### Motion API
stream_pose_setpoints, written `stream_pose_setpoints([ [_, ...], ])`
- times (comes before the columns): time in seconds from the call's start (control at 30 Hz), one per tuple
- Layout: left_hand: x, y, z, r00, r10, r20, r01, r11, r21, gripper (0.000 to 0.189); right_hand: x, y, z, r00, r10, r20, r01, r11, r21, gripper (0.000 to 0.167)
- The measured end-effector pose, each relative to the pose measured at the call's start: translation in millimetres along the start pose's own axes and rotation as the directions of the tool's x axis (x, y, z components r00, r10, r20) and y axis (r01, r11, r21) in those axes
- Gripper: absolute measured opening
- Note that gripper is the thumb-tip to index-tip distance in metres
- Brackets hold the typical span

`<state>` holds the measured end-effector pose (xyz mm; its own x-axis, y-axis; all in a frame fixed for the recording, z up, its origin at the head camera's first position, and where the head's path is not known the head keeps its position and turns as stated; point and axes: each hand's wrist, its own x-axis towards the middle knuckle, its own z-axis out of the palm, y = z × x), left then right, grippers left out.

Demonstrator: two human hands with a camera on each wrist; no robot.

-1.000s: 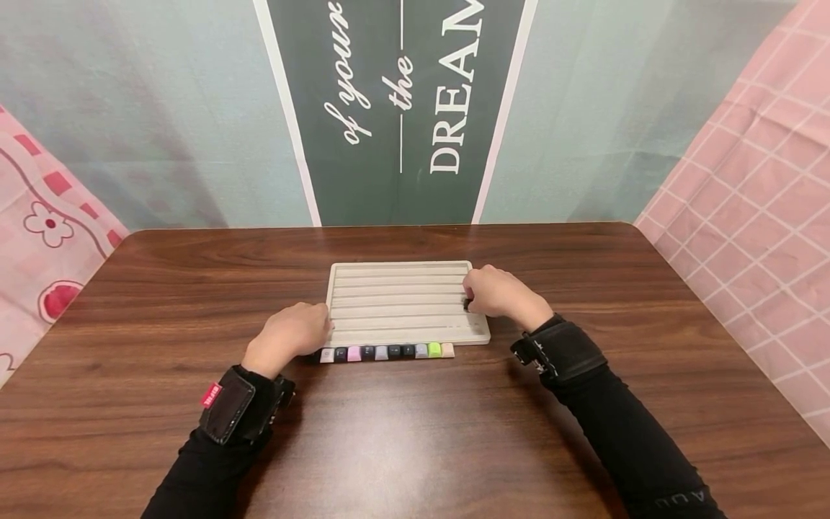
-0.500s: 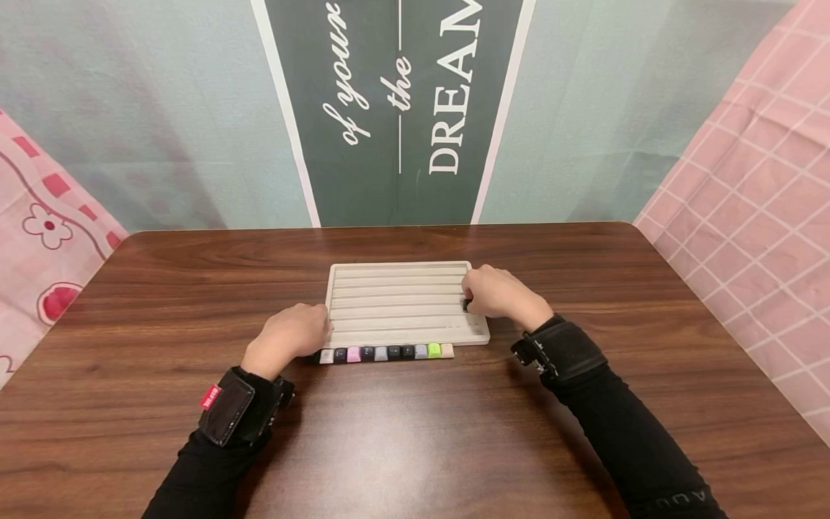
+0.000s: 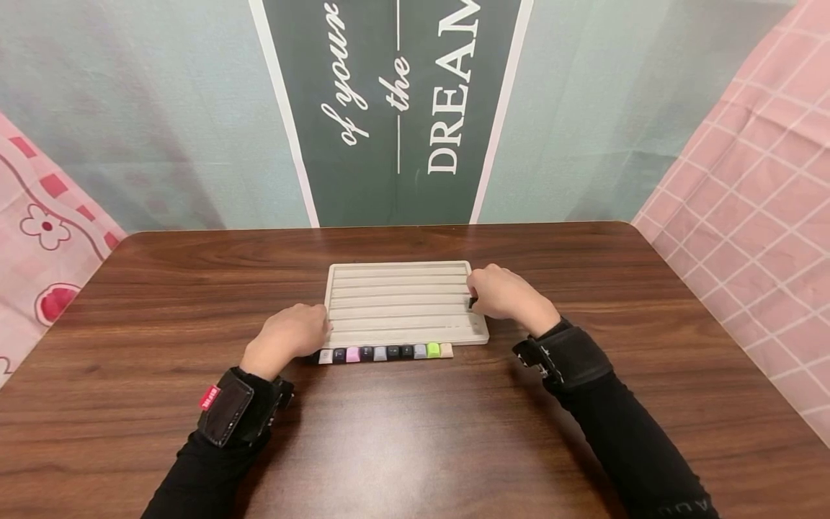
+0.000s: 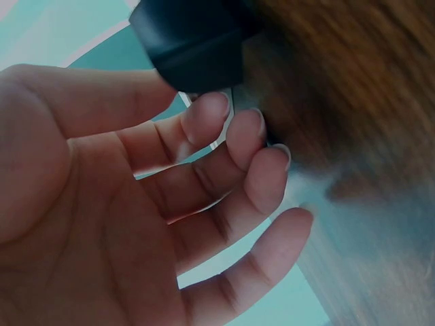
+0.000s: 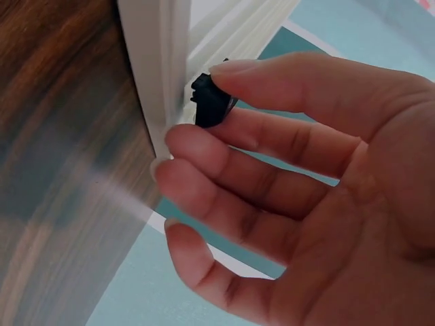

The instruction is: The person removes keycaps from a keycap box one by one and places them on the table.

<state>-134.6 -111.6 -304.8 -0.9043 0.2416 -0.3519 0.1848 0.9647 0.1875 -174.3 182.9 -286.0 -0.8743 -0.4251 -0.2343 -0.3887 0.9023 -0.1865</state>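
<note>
A cream keycap tray (image 3: 395, 301) with several long ridged rows lies on the table. My left hand (image 3: 295, 330) grips its left rim near the front corner; in the left wrist view the fingers curl, and a dark keycap (image 4: 197, 44) in the foreground hides the thumb tip. At the tray's right side my right hand (image 3: 506, 292) pinches a black keycap (image 5: 212, 102) between thumb and index finger, just over the inside of the right rim. Its other fingers curl loosely beside the outer wall. Whether the keycap touches the tray I cannot tell.
Along the tray's front edge runs a row of several keycaps (image 3: 393, 352), black, grey, pink, lime green and beige. The wooden table (image 3: 415, 432) ends at a hanging cloth backdrop (image 3: 220, 115), with pink cloth at both sides.
My right hand has shifted slightly right with the black keycap, toward the tray's right rim. The left hand, tray and keycap row stay in place.
</note>
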Motion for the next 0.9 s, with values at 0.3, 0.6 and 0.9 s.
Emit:
stream_pose_setpoints([
  [0.3, 0.1, -1.0, 1.0, 1.0, -0.004, -0.008, 0.004, 1.0, 0.002, 0.023, -9.2, -4.5, -0.8, 0.999, 0.032, -0.024, -0.032, 0.999, 0.022, 0.032],
  [0.6, -1.4, -0.1, 1.3, 1.0, 0.01, -0.007, -0.01, 1.0, 0.006, 0.022, -16.7, -8.5, 1.1, 0.999, 0.012, -0.05, -0.011, 1.0, 0.018, 0.032],
  [0.9, -1.6, 0.3, 1.2, 1.0, 0.006, -0.001, -0.006, 1.0, 0.007, 0.022, -26.1, -14.8, 2.5, 0.998, -0.038, -0.057, 0.039, 0.999, 0.019, 0.031],
])
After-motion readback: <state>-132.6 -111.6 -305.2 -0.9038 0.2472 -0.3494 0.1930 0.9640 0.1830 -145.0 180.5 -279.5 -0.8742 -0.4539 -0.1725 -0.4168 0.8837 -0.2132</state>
